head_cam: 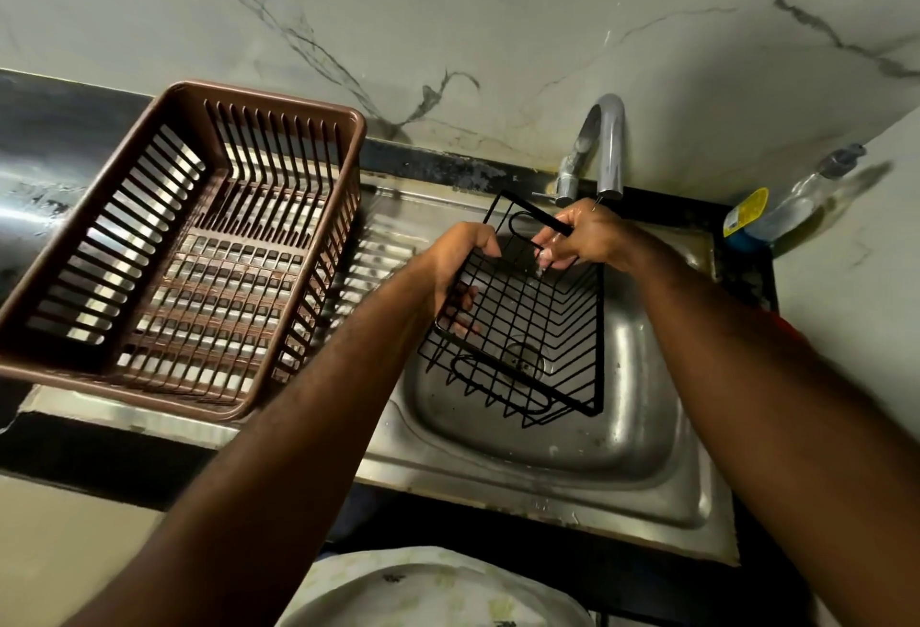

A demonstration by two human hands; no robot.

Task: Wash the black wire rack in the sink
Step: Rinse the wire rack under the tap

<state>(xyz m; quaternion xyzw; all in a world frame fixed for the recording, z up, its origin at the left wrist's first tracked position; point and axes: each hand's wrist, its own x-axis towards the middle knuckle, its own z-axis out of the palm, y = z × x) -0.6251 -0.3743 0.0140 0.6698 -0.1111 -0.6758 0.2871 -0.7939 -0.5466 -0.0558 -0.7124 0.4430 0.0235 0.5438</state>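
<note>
The black wire rack (542,328) is tilted over the steel sink (642,437), its lower end above the drain. My left hand (460,260) grips the rack's left edge, fingers wrapped through the wires. My right hand (585,235) is closed on the rack's upper rim, just below the spout of the chrome faucet (605,143). The right hand looks wet, and a thin stream of water falls by its fingers.
A brown plastic dish basket (189,253) stands on the steel drainboard left of the sink. A clear soap bottle with a yellow label (791,201) lies at the back right corner. A marble wall rises behind the counter. A pale patterned garment shows at the bottom edge.
</note>
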